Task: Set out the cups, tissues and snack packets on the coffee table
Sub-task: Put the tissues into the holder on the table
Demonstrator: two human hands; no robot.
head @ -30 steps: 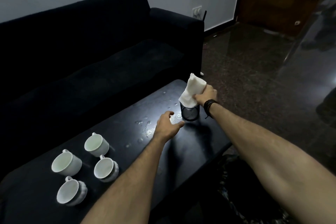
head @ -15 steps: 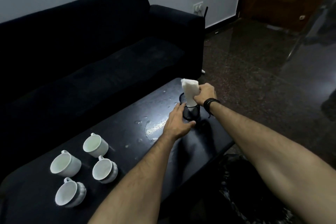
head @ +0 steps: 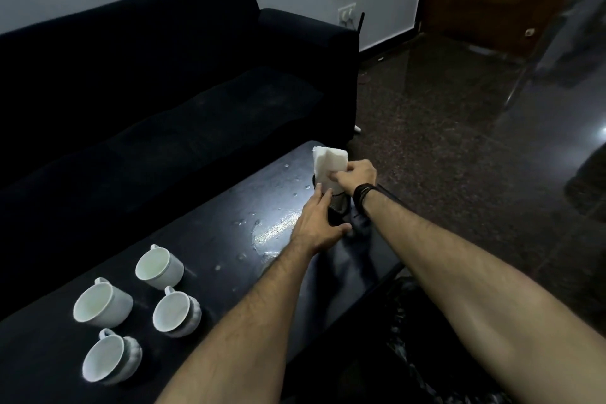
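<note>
1. While the right hand (head: 359,174) pinches a folded white stack of tissues (head: 328,167) between thumb and fingers, the stack stands nearly upright, its long axis vertical and leaning slightly away from the hand, its lower end inside a dark holder (head: 337,205) near the far right end of the coffee table (head: 203,239).
2. From the same head view, the left hand (head: 316,223) wraps the near side of the holder, fingers curled against its wall and thumb low at its base.
3. Four white cups (head: 160,267) sit grouped at the near left of the table, well apart from the holder, all upright, with handles pointing roughly toward the sofa (head: 147,75).
4. Water droplets and a glossy wet patch (head: 275,229) lie on the table just left of the left hand.
5. A dark band (head: 362,197) circles the right wrist.
</note>
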